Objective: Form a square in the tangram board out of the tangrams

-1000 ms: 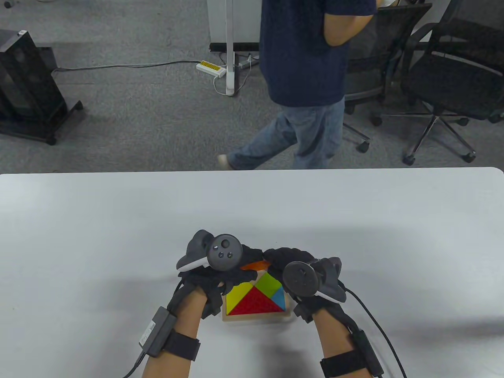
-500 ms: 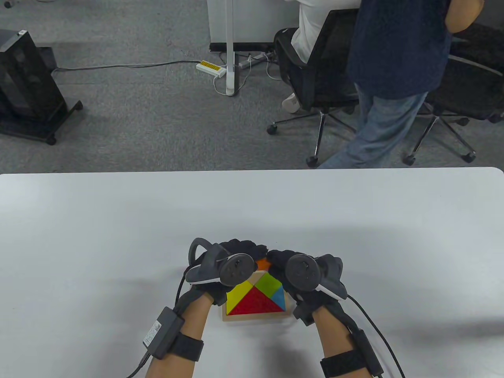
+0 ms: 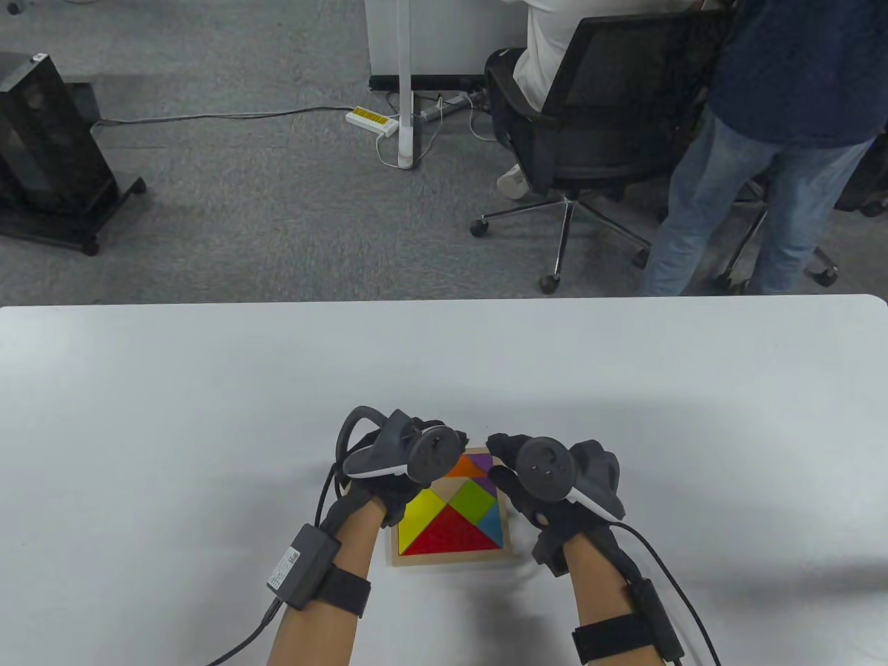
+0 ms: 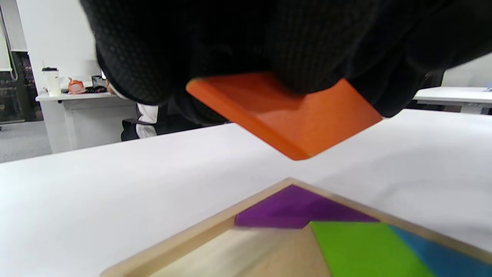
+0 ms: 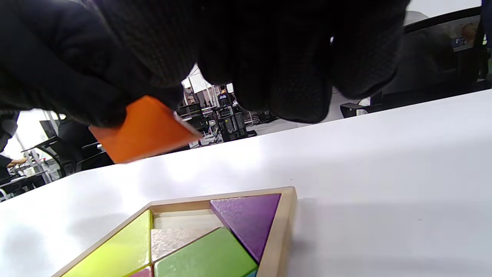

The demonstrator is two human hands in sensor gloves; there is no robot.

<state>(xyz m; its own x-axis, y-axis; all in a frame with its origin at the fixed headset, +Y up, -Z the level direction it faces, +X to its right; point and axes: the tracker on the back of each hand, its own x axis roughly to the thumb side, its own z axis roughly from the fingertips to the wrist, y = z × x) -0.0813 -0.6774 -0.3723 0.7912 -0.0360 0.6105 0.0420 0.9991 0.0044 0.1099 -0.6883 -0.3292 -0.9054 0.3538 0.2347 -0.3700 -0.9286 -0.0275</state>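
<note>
The wooden tangram board (image 3: 451,557) lies near the table's front edge with yellow (image 3: 423,517), red (image 3: 451,538), green (image 3: 475,499), blue (image 3: 492,524) and purple (image 3: 487,483) pieces in it. A bare slot (image 5: 180,231) shows at its far left part. My left hand (image 3: 423,458) pinches an orange piece (image 4: 284,111) and holds it tilted in the air just above the board's far corner (image 4: 290,181). My right hand (image 3: 517,465) hovers over the board's right edge, its fingers (image 5: 292,77) loosely curled with nothing in them.
The white table (image 3: 208,388) stretches far to both sides and beyond the board. Past its far edge a person in jeans (image 3: 763,173) stands at the right beside an occupied office chair (image 3: 596,118). A black stand (image 3: 48,152) is on the floor at the left.
Both hands met at the orange piece; now the right hand has drawn off to the right and the left hand alone holds it. The passer-by walked to the right.
</note>
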